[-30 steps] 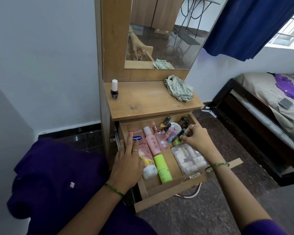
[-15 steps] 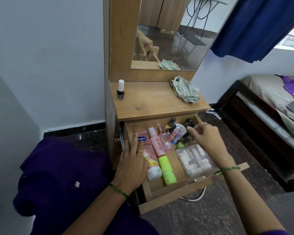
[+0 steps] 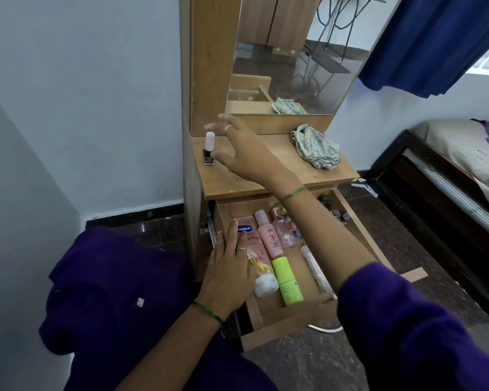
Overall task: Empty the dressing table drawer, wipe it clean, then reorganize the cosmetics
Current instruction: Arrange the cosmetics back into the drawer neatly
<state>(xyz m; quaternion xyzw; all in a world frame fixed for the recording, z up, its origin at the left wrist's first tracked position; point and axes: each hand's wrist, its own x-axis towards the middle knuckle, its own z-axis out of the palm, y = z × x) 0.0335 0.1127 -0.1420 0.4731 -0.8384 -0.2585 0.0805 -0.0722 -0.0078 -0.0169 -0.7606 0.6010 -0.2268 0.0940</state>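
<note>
The wooden drawer of the dressing table stands pulled out, holding a pink Vaseline tube, a pink bottle, a clear pink bottle, a lime-green bottle and small dark bottles at the back right. My left hand lies flat on the drawer's left side, over the tube. My right hand hovers above the table top with fingers spread, its thumb beside a dark nail polish bottle with a white cap. My right forearm hides part of the drawer.
A crumpled striped cloth lies on the table top's right side, below the mirror. A clear plastic box shows partly under my arm. A bed stands to the right, a blue curtain above it, and a white wall is on the left.
My right hand has left the small bottles at the drawer's back right and swung up and left over the table top, next to the nail polish. The left hand stayed in place.
</note>
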